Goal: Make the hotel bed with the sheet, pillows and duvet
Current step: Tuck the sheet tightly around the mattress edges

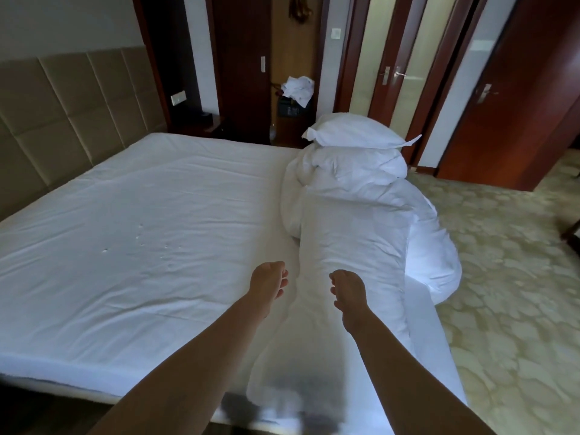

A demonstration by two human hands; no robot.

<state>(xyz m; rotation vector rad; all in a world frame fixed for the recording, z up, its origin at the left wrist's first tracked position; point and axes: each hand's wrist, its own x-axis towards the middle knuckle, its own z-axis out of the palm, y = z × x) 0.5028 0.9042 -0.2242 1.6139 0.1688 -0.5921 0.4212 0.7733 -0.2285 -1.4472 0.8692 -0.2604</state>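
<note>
While both of your arms reach out over the near edge of the bed, your left hand [268,279] and your right hand [348,291] are released: the fingers are loosely curled and grip nothing. The right hand is above the near end of the duvet [354,221]; the left hand is just beside that end, above the sheet [141,215]. You cannot tell whether either hand touches the fabric. The white sheet covers the mattress with light creases. The duvet lies bunched in a long roll along the right edge of the bed and partly hangs over the side. One white pillow [354,131] rests on its far end. A padded headboard [62,98] runs along the left. Patterned carpet [502,277] covers the floor, and dark wooden doors [518,89] stand beyond.
</note>
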